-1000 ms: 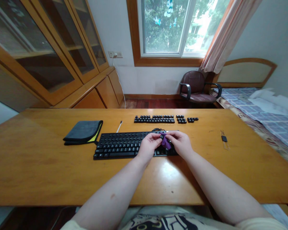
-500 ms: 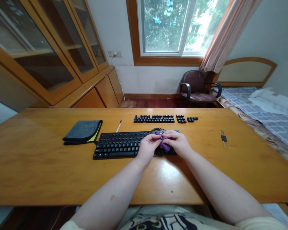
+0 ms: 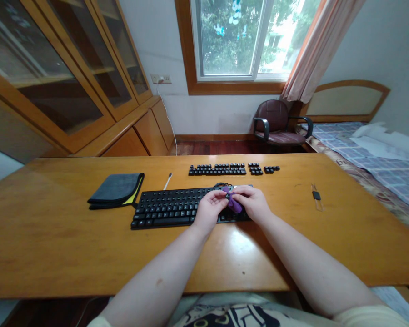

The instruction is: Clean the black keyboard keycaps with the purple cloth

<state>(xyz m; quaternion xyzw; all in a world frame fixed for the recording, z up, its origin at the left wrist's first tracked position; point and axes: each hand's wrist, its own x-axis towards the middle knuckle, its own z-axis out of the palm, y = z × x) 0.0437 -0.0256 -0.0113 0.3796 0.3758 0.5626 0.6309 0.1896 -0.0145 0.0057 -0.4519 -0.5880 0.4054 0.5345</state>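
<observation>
Both my hands meet above the right part of a black keyboard [image 3: 173, 204], whose upper rows show gaps without caps. My left hand [image 3: 209, 206] is closed, its fingertips pinching a small black keycap [image 3: 227, 196]. Pinched in my right hand [image 3: 254, 203] is a purple cloth [image 3: 235, 206], bunched around the keycap and hanging down over the number-pad end. Behind the keyboard, loose black keycaps [image 3: 218, 170] stand in rows, with smaller groups of keycaps [image 3: 255, 169] to their right. My hands hide part of the keyboard's right end.
A folded grey cloth [image 3: 116, 188] with a yellow underside lies at the left. A small white brush [image 3: 168, 181] rests behind the keyboard. A wire keycap puller [image 3: 316, 195] lies on the right of the wooden table [image 3: 88, 254]. A chair [image 3: 276, 120] stands beyond.
My fingers have shifted slightly on the purple cloth, and the dark keycap shows more between them. The whole view has turned a little; the things on the table keep their places.
</observation>
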